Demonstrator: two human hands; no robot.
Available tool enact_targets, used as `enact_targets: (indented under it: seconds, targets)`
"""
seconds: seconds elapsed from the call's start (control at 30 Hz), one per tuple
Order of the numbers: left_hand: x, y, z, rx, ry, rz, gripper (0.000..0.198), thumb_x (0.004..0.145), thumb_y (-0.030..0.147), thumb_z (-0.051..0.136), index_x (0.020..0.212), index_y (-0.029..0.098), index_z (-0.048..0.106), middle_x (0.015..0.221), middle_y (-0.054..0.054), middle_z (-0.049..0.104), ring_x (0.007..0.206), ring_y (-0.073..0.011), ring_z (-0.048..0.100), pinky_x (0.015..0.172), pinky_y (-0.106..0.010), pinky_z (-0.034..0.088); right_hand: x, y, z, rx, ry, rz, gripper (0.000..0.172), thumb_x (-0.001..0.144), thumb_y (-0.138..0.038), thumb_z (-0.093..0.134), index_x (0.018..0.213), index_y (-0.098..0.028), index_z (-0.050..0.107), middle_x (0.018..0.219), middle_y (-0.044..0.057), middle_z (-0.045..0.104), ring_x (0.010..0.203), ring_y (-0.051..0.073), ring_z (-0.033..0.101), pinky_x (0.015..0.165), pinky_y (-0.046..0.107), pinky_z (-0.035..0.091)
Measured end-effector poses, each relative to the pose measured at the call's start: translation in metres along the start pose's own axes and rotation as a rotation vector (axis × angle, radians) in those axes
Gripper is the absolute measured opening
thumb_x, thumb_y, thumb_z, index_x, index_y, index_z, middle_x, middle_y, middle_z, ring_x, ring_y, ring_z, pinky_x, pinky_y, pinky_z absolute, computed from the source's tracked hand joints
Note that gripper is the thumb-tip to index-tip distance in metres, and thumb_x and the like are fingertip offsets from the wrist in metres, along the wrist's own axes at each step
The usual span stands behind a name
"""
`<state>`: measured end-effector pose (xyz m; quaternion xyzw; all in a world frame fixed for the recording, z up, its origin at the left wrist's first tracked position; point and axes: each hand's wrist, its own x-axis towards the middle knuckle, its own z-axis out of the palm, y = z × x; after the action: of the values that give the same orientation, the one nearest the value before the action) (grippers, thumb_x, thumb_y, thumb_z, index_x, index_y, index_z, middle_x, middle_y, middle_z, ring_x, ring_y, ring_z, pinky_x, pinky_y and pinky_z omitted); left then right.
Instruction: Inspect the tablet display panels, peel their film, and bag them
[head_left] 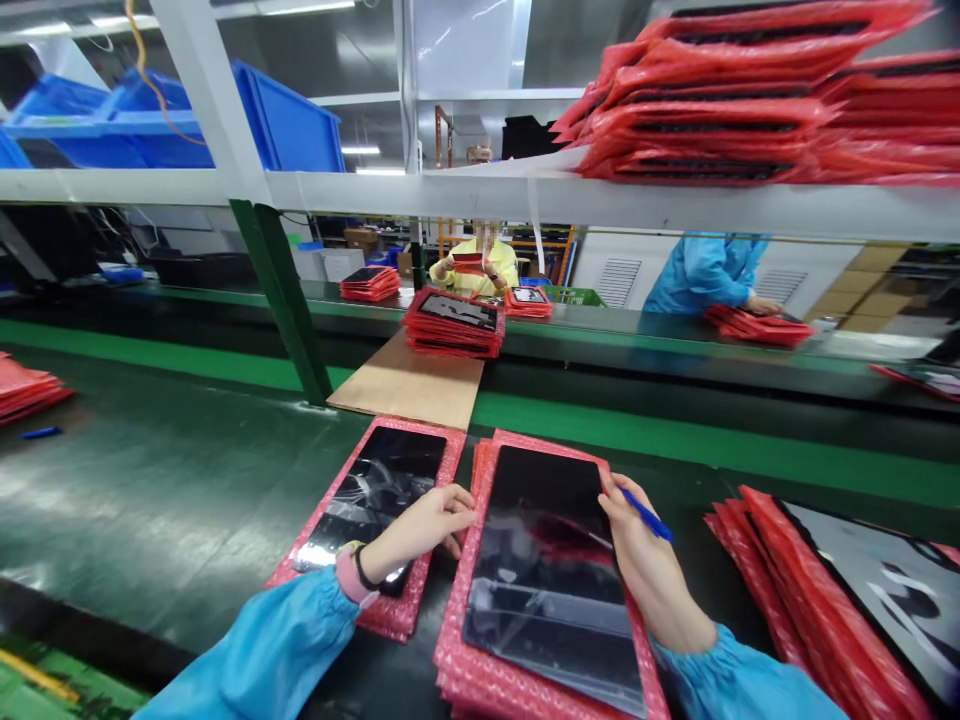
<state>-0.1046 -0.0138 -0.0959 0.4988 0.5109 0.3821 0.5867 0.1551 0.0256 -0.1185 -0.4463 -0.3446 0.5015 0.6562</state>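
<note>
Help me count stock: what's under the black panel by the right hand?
The black panel lies on a stack of pink bubble bags; whatever they hold is covered.

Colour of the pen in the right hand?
The pen is blue; head view shows it.

A factory assembly line: a long green conveyor belt (165, 500), stacks of dark panels in pink bubble-wrap sleeves (454, 325), blue storage bins (285, 125) on overhead racks, and smocked co-workers (705, 270) opposite.

Blue pen (646, 517); pink, seemingly bubbled wrap (466, 668)
</note>
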Motion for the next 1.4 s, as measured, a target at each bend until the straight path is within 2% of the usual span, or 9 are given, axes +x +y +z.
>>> enact_targets:
  seconds: [0.13, 0.23, 0.33, 0.47, 0.8, 0.97, 1.17, 1.27, 1.4]
  targets:
    - [0.005, -0.007, 0.007, 0.030, -0.031, -0.046, 0.038, 0.065, 0.046, 0.076, 0.071, 0.016, 0.054, 0.057, 0.007, 0.043, 0.048, -0.0076, 0.045, 0.044, -0.021, 0.044, -0.012, -0.006, -0.006, -0.149, -0.090, -0.195, 0.044, 0.068, -0.033, 0.075, 0.107, -0.026, 0.056, 0.137, 0.006, 0.056, 0.137, 0.024, 0.040, 0.116, 0.040, 0.023]
    - [0.006, -0.004, 0.009, 0.039, -0.039, -0.026, 0.038, 0.066, 0.046, 0.075, 0.064, 0.017, 0.050, 0.056, 0.008, 0.041, 0.045, -0.0068, 0.040, 0.040, -0.019, 0.035, 0.007, -0.005, -0.024, -0.333, -0.007, -0.390, 0.042, 0.074, -0.040, 0.070, 0.109, -0.024, 0.052, 0.143, 0.011, 0.050, 0.137, 0.024, 0.040, 0.114, 0.041, 0.026]
    - [0.001, 0.004, 0.010, 0.008, -0.017, 0.013, 0.036, 0.067, 0.042, 0.075, 0.061, 0.017, 0.050, 0.057, 0.007, 0.041, 0.048, -0.0064, 0.037, 0.043, -0.019, 0.031, 0.042, 0.004, -0.051, -0.375, 0.093, -0.334, 0.048, 0.067, -0.048, 0.074, 0.102, -0.020, 0.055, 0.127, 0.013, 0.060, 0.128, 0.030, 0.049, 0.108, 0.047, 0.032]
    - [-0.005, 0.012, 0.013, -0.109, 0.045, 0.042, 0.036, 0.069, 0.042, 0.072, 0.063, 0.017, 0.048, 0.060, 0.007, 0.041, 0.054, -0.0072, 0.037, 0.052, -0.020, 0.033, 0.070, 0.016, -0.078, -0.399, 0.065, -0.183, 0.027, 0.076, -0.040, 0.073, 0.084, -0.017, 0.063, 0.084, 0.003, 0.069, 0.088, 0.023, 0.067, 0.086, 0.044, 0.050]
    - [-0.007, 0.011, 0.017, -0.303, 0.012, -0.010, 0.053, 0.055, 0.027, 0.087, 0.101, 0.016, 0.063, 0.087, -0.003, 0.069, 0.082, -0.0195, 0.065, 0.081, -0.030, 0.048, 0.077, 0.024, -0.085, -0.269, 0.002, -0.041, 0.016, 0.091, -0.029, 0.061, 0.092, -0.013, 0.063, 0.088, 0.001, 0.066, 0.072, 0.013, 0.064, 0.066, 0.030, 0.055]
    - [-0.021, 0.009, -0.017, -0.338, 0.002, -0.012, 0.052, 0.067, 0.022, 0.080, 0.116, 0.017, 0.062, 0.093, -0.005, 0.073, 0.084, -0.0221, 0.069, 0.080, -0.032, 0.052, 0.072, 0.024, -0.085, -0.225, 0.024, -0.099, 0.020, 0.086, -0.033, 0.067, 0.089, -0.014, 0.063, 0.082, 0.001, 0.067, 0.070, 0.015, 0.064, 0.067, 0.032, 0.054]
    - [-0.046, -0.007, -0.088, -0.380, 0.311, -0.083, 0.064, 0.060, 0.015, 0.084, 0.117, 0.019, 0.058, 0.091, -0.004, 0.075, 0.081, -0.0259, 0.073, 0.075, -0.034, 0.058, 0.044, -0.001, -0.072, -0.216, 0.119, -0.282, 0.033, 0.072, -0.047, 0.075, 0.090, -0.021, 0.064, 0.099, 0.004, 0.073, 0.099, 0.024, 0.065, 0.095, 0.037, 0.045]
    - [-0.057, -0.014, -0.112, -0.378, 0.380, -0.087, 0.064, 0.056, 0.012, 0.085, 0.115, 0.018, 0.059, 0.091, -0.005, 0.075, 0.080, -0.0273, 0.073, 0.074, -0.035, 0.059, 0.025, -0.011, -0.061, -0.210, 0.032, -0.269, 0.028, 0.080, -0.049, 0.066, 0.085, -0.022, 0.066, 0.101, 0.006, 0.075, 0.104, 0.024, 0.065, 0.100, 0.038, 0.042]
    - [-0.062, -0.023, -0.125, -0.362, 0.393, -0.105, 0.060, 0.054, 0.014, 0.085, 0.110, 0.017, 0.063, 0.087, -0.005, 0.075, 0.081, -0.0273, 0.073, 0.075, -0.034, 0.058, 0.006, -0.015, -0.049, -0.199, -0.153, -0.173, 0.040, 0.081, -0.060, 0.059, 0.080, -0.021, 0.068, 0.078, 0.008, 0.077, 0.082, 0.027, 0.072, 0.085, 0.040, 0.051]
